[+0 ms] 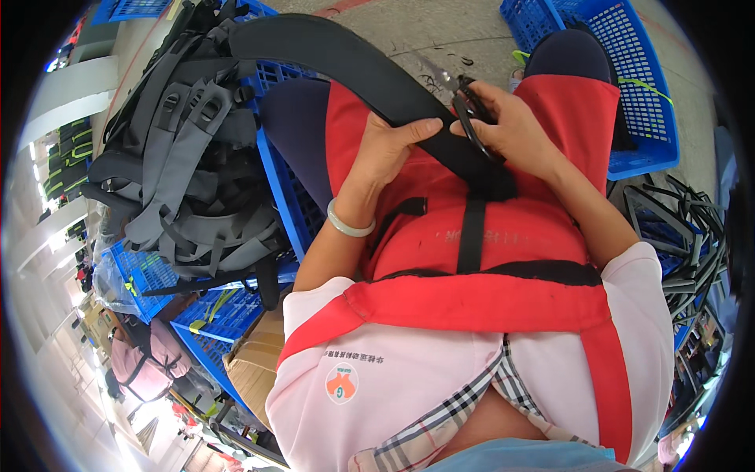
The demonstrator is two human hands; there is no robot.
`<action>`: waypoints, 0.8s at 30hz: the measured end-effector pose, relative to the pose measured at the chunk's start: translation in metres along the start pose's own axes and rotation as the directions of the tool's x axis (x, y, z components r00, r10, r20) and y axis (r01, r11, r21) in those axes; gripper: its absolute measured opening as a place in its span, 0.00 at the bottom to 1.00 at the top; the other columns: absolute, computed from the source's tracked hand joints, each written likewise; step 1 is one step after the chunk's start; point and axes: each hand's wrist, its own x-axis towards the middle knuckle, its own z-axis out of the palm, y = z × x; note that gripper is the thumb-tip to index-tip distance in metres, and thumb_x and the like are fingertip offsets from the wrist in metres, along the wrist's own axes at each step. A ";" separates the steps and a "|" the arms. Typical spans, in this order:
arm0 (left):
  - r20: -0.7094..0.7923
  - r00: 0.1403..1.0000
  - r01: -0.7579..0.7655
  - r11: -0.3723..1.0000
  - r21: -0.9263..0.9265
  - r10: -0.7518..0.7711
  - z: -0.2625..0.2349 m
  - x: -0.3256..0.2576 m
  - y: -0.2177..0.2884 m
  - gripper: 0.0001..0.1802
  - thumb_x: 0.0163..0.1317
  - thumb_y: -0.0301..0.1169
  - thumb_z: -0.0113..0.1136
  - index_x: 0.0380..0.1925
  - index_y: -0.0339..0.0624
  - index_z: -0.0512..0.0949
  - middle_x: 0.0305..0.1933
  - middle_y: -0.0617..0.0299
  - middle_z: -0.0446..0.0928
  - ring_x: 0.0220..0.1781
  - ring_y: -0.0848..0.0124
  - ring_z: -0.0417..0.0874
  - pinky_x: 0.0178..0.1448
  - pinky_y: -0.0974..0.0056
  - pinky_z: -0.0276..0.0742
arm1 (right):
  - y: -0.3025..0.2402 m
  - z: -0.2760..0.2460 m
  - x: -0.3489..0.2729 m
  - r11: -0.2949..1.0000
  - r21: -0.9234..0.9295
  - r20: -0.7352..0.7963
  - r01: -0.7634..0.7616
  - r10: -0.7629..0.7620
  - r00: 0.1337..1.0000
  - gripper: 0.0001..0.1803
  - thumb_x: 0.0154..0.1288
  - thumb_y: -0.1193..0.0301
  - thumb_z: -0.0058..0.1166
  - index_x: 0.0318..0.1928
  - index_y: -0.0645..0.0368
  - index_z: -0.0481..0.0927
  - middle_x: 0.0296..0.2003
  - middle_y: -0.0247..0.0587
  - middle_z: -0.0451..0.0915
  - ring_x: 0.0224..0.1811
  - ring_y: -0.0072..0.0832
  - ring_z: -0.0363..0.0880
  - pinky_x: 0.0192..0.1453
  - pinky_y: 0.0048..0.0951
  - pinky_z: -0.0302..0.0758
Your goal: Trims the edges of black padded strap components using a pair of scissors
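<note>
A long curved black padded strap lies across my lap, its narrow end with black webbing resting on my red apron. My left hand is closed on the strap near its middle, thumb on top. In my right hand is a pair of scissors with black handles, fingers through the loops. The blades point up and away over the floor, beside the strap's right edge. Whether the blades are parted is hard to tell.
To my left, a large pile of grey and black padded straps with buckles fills a blue crate. A blue plastic crate stands right of my knee. Black strips hang at the right. A cardboard box sits lower left. Thread scraps litter the floor.
</note>
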 end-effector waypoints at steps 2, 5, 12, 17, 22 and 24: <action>-0.012 0.999 -0.046 0.998 0.041 0.047 -0.002 0.003 0.008 0.12 0.53 0.15 0.66 0.38 0.38 0.81 0.37 0.62 0.82 0.39 0.71 0.83 0.47 0.66 0.79 | -0.007 -0.005 -0.009 1.000 0.009 -0.109 0.002 -0.001 0.994 0.22 0.57 0.63 0.67 0.44 0.62 0.73 0.27 0.29 0.68 0.29 0.16 0.65 0.32 0.21 0.64; -0.048 0.986 -0.153 0.982 0.111 0.159 -0.007 0.007 0.024 0.12 0.53 0.15 0.66 0.37 0.38 0.80 0.36 0.63 0.82 0.38 0.72 0.83 0.46 0.67 0.79 | -0.018 -0.020 -0.028 0.987 -0.141 -0.053 -0.074 0.067 0.996 0.26 0.56 0.59 0.67 0.46 0.62 0.72 0.27 0.31 0.68 0.29 0.19 0.65 0.33 0.23 0.65; -0.020 0.978 -0.205 0.975 0.083 0.207 -0.008 0.013 0.035 0.11 0.53 0.14 0.65 0.36 0.39 0.80 0.35 0.63 0.82 0.37 0.73 0.83 0.46 0.68 0.79 | -0.020 -0.028 -0.046 0.945 -0.321 0.039 -0.062 0.079 0.996 0.40 0.50 0.53 0.70 0.56 0.66 0.68 0.32 0.46 0.74 0.34 0.33 0.72 0.40 0.32 0.70; 0.017 0.985 -0.171 0.985 0.022 0.170 -0.003 0.012 0.031 0.12 0.53 0.15 0.65 0.35 0.40 0.80 0.35 0.64 0.82 0.38 0.73 0.83 0.46 0.68 0.79 | -0.013 -0.021 -0.036 0.930 -0.359 0.046 0.076 -0.064 0.997 0.41 0.49 0.51 0.70 0.55 0.66 0.68 0.35 0.54 0.77 0.36 0.41 0.76 0.40 0.35 0.70; 0.016 0.985 -0.171 0.985 0.015 0.170 -0.008 0.009 0.033 0.12 0.54 0.16 0.65 0.37 0.40 0.80 0.37 0.62 0.81 0.40 0.70 0.83 0.48 0.64 0.79 | -0.024 -0.018 -0.029 0.899 -0.436 0.078 -0.034 0.076 0.994 0.40 0.47 0.46 0.68 0.48 0.66 0.71 0.25 0.54 0.75 0.29 0.47 0.75 0.34 0.38 0.70; 0.023 0.986 -0.163 0.987 0.011 0.163 -0.011 0.009 0.033 0.12 0.54 0.17 0.65 0.40 0.39 0.80 0.39 0.60 0.81 0.42 0.68 0.82 0.51 0.61 0.79 | -0.019 -0.015 -0.028 0.902 -0.432 0.064 -0.007 0.038 0.997 0.39 0.47 0.45 0.68 0.47 0.66 0.72 0.23 0.53 0.74 0.28 0.47 0.75 0.33 0.38 0.70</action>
